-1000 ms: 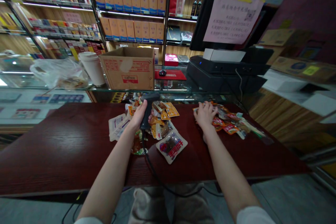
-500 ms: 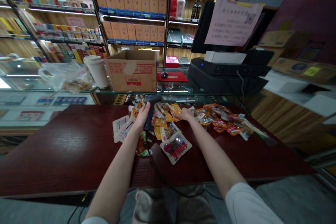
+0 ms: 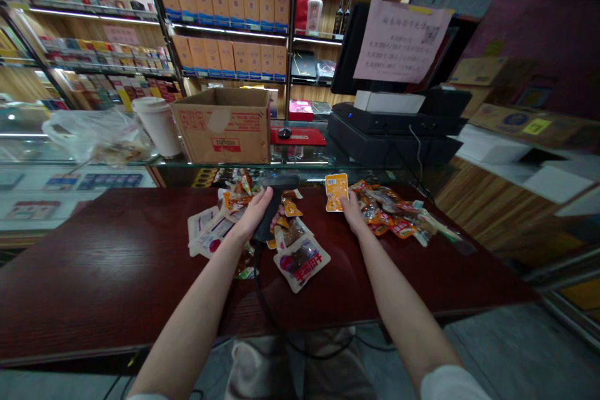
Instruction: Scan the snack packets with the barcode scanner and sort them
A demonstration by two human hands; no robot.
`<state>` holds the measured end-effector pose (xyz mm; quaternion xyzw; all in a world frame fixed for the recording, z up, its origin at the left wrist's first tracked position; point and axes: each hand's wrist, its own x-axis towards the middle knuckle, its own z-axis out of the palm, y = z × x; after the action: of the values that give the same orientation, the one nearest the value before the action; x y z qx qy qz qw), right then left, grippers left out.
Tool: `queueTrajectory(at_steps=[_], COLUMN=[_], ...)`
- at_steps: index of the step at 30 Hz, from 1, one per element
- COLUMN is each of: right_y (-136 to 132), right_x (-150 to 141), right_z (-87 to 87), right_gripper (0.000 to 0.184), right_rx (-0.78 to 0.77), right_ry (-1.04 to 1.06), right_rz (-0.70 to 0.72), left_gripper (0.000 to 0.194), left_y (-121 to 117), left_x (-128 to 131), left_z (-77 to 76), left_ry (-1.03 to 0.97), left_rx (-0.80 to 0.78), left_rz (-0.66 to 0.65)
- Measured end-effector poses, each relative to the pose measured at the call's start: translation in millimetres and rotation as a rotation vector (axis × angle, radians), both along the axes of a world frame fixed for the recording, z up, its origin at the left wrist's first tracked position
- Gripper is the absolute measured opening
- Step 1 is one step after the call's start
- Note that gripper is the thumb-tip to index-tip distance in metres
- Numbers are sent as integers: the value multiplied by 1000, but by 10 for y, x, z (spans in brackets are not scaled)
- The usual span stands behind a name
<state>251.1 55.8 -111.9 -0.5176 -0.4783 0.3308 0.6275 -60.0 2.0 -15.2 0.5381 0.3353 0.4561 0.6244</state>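
My left hand (image 3: 259,211) is closed around the grip of a black corded barcode scanner (image 3: 273,200), whose head points right and away from me. In my right hand (image 3: 352,211) is an orange snack packet (image 3: 336,190), held up by its lower right edge with a barcode label facing me. Beneath and around the scanner lie several food packets, among them a pale pouch with red print (image 3: 302,262) and a white pouch (image 3: 204,231) at the left. A second pile of snack packets (image 3: 389,209) lies just right of my right hand.
A cardboard box (image 3: 225,131), a white paper cup (image 3: 158,128) and a plastic bag (image 3: 94,134) stand on the glass counter behind. At the back right is a monitor with a paper sign (image 3: 398,40). The scanner's cable (image 3: 262,300) hangs over the table's front edge.
My right hand has lifted the orange packet off the middle pile and moved it right, turning its label towards me. The scanner has tilted to the right in my left hand.
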Motion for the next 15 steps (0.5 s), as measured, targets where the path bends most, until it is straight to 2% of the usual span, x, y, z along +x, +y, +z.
queueTrajectory(at_steps=[2,5,10,15], right_y=[-42,-90,-193,-276], right_x=[-17,-90,-234,-344], right_z=[18,120,290,370], right_gripper=[34,35,31,24], right_rx=[34,16,39,56], right_ry=[65,35,-94,-225], right_rz=[4,25,77,113], left_gripper=[71,71,71,70], left_y=[10,35,43,30], left_x=[49,102,143,158], left_z=[-69,-170,-225,-218], left_ry=[55,109,61,-16], left_rx=[-46,-83,-88,-99], left_rz=[-82,-157,-145,-115])
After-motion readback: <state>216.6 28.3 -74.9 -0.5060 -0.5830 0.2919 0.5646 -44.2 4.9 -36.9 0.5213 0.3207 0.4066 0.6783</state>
